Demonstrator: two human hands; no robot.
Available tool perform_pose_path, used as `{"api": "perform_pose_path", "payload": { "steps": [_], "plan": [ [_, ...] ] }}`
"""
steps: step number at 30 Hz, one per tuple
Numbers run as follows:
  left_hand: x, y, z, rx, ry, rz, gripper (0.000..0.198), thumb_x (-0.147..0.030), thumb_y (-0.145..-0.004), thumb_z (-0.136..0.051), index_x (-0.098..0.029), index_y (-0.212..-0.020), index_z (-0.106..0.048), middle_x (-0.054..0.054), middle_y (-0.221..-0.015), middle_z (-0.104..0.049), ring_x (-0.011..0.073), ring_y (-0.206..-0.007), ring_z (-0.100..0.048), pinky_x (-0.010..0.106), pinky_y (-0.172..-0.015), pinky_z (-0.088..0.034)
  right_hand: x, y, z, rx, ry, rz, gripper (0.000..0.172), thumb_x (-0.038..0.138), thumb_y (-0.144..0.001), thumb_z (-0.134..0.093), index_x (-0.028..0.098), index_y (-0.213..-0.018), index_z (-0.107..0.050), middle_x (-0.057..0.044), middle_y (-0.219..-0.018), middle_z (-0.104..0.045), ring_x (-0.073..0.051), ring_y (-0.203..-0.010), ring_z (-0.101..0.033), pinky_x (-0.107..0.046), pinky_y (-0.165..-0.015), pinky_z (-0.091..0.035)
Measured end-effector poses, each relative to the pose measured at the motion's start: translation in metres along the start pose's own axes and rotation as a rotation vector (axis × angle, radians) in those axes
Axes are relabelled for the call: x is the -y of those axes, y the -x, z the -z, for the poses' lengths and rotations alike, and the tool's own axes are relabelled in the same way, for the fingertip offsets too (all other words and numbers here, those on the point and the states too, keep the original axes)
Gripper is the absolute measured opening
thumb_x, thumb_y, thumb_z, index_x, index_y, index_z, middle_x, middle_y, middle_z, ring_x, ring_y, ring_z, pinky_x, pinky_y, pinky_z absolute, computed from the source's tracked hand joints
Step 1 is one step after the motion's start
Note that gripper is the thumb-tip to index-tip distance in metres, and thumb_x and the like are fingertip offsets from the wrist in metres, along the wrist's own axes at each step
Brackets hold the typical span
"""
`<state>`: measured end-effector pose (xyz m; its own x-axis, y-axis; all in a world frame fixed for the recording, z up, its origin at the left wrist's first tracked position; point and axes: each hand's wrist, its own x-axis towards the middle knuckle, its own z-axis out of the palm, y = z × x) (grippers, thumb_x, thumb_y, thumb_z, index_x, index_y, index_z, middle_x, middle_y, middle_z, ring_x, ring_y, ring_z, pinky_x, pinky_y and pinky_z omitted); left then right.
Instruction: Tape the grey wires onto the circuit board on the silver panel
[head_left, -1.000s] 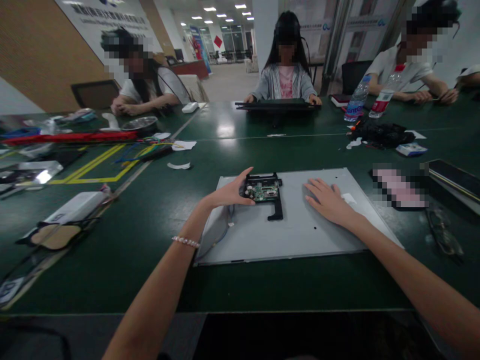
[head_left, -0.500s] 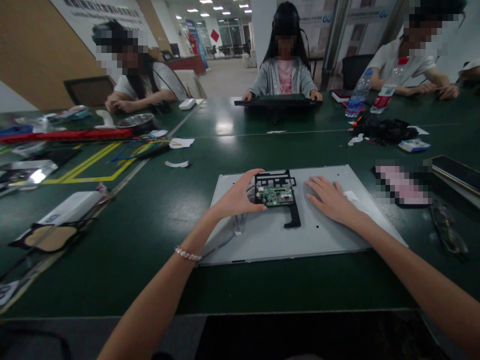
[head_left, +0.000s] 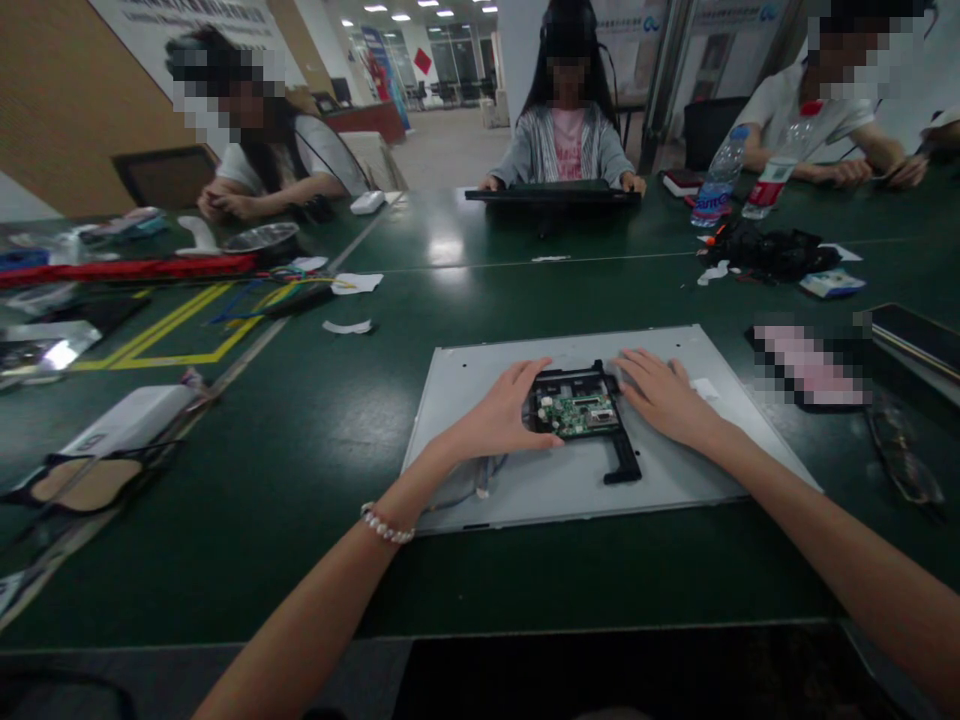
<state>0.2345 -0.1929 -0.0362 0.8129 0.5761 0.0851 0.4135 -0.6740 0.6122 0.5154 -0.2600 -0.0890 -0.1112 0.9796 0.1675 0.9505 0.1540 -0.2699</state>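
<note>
The green table lies beneath the grey panel. Black bracket: over the panel's middle; resting or slightly raised, I cannot tell. My left hand, over the panel's left half, is clamped on the bracket's edge. My right hand, on the panel's right half, has fingers spread beside the bracket; contact unconfirmed. Circuit board: mid-panel, within the bracket. Step in hand, I judge: positioning the bracket. Next move calls for steady, level alignment.
</note>
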Motion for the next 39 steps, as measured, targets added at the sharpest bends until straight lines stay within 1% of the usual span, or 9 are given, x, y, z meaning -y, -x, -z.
{"api": "perform_pose_path", "payload": {
  "steps": [3, 7, 12, 16, 21, 25, 31, 36, 39],
  "plan": [
    [0.003, 0.001, -0.001, 0.03, 0.01, 0.009, 0.114, -0.057, -0.067, -0.074, -0.019, -0.154, -0.01, 0.019, -0.155, -0.021, 0.0406, -0.143, -0.02, 0.059, -0.116, -0.02, 0.005, -0.001, 0.005, -0.042, -0.099, 0.022, 0.054, 0.044, -0.1, -0.023, 0.02, -0.144, -0.043, -0.012, -0.149, -0.045, -0.03, -0.141, -0.035, -0.06, -0.111, -0.028],
    [0.013, 0.003, 0.004, 0.104, 0.079, -0.034, 0.118, -0.052, -0.067, -0.075, -0.021, -0.156, -0.004, 0.018, -0.158, -0.014, 0.0401, -0.145, -0.017, 0.059, -0.117, -0.016, 0.014, 0.001, 0.012, -0.038, -0.242, 0.135, 0.058, 0.05, -0.099, -0.029, 0.023, -0.15, -0.033, -0.008, -0.153, -0.039, -0.024, -0.142, -0.032, -0.049, -0.115, -0.029],
    [0.02, 0.003, 0.008, 0.137, 0.145, -0.036, 0.113, -0.045, -0.07, -0.074, -0.026, -0.156, -0.005, 0.015, -0.16, -0.013, 0.0385, -0.146, -0.016, 0.059, -0.117, -0.017, 0.02, 0.005, 0.014, 0.047, -0.202, 0.196, 0.072, 0.056, -0.094, -0.041, 0.027, -0.156, -0.018, -0.009, -0.159, -0.029, -0.028, -0.146, -0.024, -0.053, -0.117, -0.023],
    [0.019, 0.003, 0.008, 0.135, 0.15, -0.026, 0.111, -0.042, -0.069, -0.074, -0.026, -0.157, -0.007, 0.015, -0.16, -0.015, 0.0387, -0.145, -0.017, 0.059, -0.117, -0.017, 0.02, 0.005, 0.015, 0.09, -0.164, 0.224, 0.082, 0.059, -0.091, -0.047, 0.028, -0.157, -0.01, -0.009, -0.161, -0.024, -0.029, -0.146, -0.023, -0.054, -0.118, -0.019],
    [0.017, 0.002, 0.01, 0.138, 0.143, -0.015, 0.112, -0.045, -0.07, -0.074, -0.025, -0.156, -0.007, 0.016, -0.16, -0.014, 0.0392, -0.145, -0.018, 0.059, -0.117, -0.018, 0.019, 0.005, 0.016, 0.128, -0.16, 0.202, 0.082, 0.063, -0.089, -0.047, 0.032, -0.156, -0.012, -0.006, -0.162, -0.02, -0.031, -0.146, -0.022, -0.055, -0.118, -0.017],
    [0.016, 0.001, 0.011, 0.156, 0.142, -0.006, 0.113, -0.048, -0.07, -0.075, -0.024, -0.156, -0.008, 0.017, -0.16, -0.014, 0.0391, -0.145, -0.019, 0.058, -0.116, -0.02, 0.02, 0.005, 0.019, 0.153, -0.177, 0.18, 0.083, 0.067, -0.088, -0.046, 0.031, -0.156, -0.014, -0.007, -0.163, -0.018, -0.032, -0.147, -0.02, -0.055, -0.118, -0.016],
    [0.017, 0.001, 0.014, 0.173, 0.16, -0.036, 0.113, -0.05, -0.068, -0.076, -0.023, -0.156, -0.01, 0.018, -0.158, -0.019, 0.0411, -0.143, -0.022, 0.06, -0.115, -0.02, 0.024, 0.008, 0.025, 0.188, -0.191, 0.188, 0.087, 0.065, -0.087, -0.049, 0.033, -0.156, -0.008, -0.006, -0.163, -0.017, -0.034, -0.146, -0.019, -0.057, -0.117, -0.02],
    [0.017, 0.002, 0.017, 0.205, 0.152, -0.04, 0.113, -0.052, -0.067, -0.076, -0.024, -0.156, -0.012, 0.016, -0.159, -0.018, 0.0405, -0.144, -0.02, 0.059, -0.116, -0.02, 0.024, 0.011, 0.024, 0.205, -0.211, 0.195, 0.089, 0.064, -0.086, -0.051, 0.036, -0.156, -0.004, -0.005, -0.163, -0.014, -0.036, -0.147, -0.016, -0.06, -0.116, -0.02],
    [0.018, 0.003, 0.017, 0.208, 0.136, -0.034, 0.112, -0.052, -0.068, -0.076, -0.024, -0.156, -0.013, 0.016, -0.159, -0.017, 0.0401, -0.144, -0.019, 0.057, -0.117, -0.019, 0.024, 0.011, 0.024, 0.219, -0.225, 0.184, 0.088, 0.064, -0.087, -0.051, 0.036, -0.156, -0.005, -0.005, -0.164, -0.013, -0.037, -0.147, -0.015, -0.06, -0.116, -0.019]
  ]
}}
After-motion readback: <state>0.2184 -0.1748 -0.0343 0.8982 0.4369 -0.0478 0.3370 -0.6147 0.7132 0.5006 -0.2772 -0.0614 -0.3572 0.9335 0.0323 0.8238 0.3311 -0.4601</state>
